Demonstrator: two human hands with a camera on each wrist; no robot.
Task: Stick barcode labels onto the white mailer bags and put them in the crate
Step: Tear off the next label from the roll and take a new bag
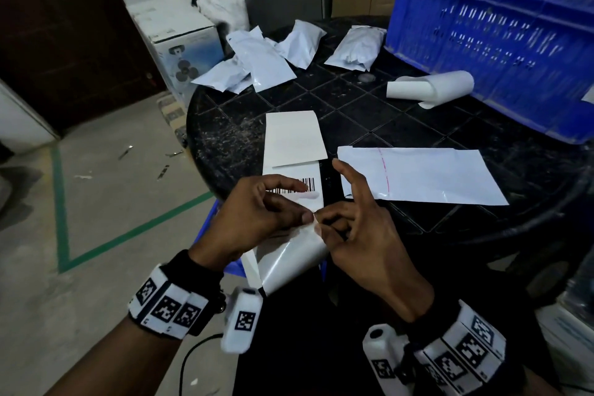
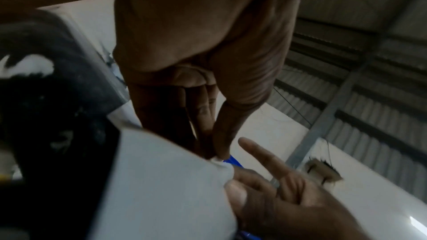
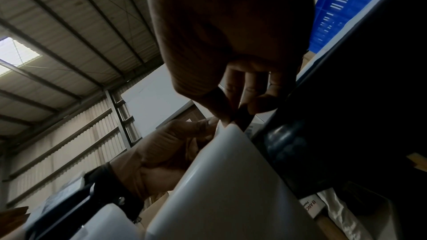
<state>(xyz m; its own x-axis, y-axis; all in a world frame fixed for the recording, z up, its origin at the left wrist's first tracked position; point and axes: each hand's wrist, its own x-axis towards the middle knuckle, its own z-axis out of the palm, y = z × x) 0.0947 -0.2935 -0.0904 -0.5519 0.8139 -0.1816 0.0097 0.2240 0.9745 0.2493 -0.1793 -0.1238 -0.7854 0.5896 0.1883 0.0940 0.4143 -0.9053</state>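
Hands, left (image 1: 257,215) and right (image 1: 360,235), both pinch the label strip (image 1: 294,183) corner between them.

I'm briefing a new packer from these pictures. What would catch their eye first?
Front and centre, the left hand and right hand pinch a corner of the barcode label strip at the black table's near edge. A flat white mailer bag lies beside them; the blue crate stands at the far right.

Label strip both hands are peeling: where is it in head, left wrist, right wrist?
Head: label strip lower centre, corner pinched between left hand and right hand.
Left wrist: pale sheet, lower centre.
Right wrist: curved white sheet, lower centre.
Shared landmark: blue crate; a blue sliver in left wrist.
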